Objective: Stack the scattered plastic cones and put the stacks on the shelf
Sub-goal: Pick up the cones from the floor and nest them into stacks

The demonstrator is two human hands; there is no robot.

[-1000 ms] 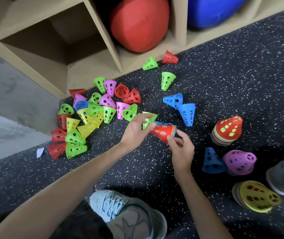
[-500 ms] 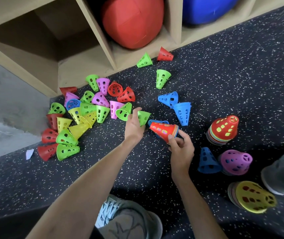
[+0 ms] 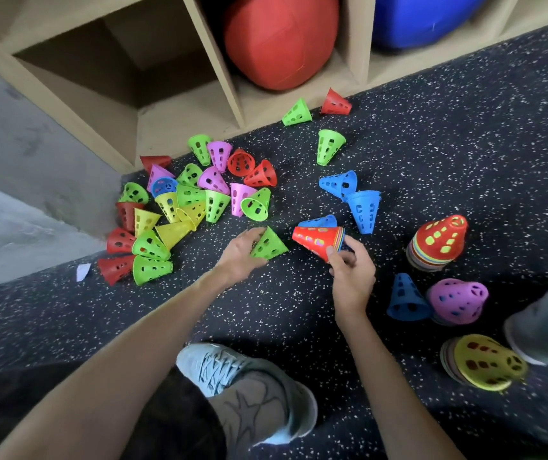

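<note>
Left hand on a green cone, right hand gripping the red-topped stack.

I've got the left hand (image 3: 241,252) low over the speckled floor (image 3: 465,161), fingers curled around a single green cone (image 3: 270,245) that lies tipped on its side, thumb side hidden from me. My right hand (image 3: 352,277) pinches the wide end of a short stack of cones (image 3: 319,240), red one outermost, tilted with its tip pointing left, just beside the green cone but apart from it. The scattered pile of cones (image 3: 183,210) sits to the left, near the wooden shelf (image 3: 173,121). Three finished stacks (image 3: 438,244) stand on the floor to the right.
</note>
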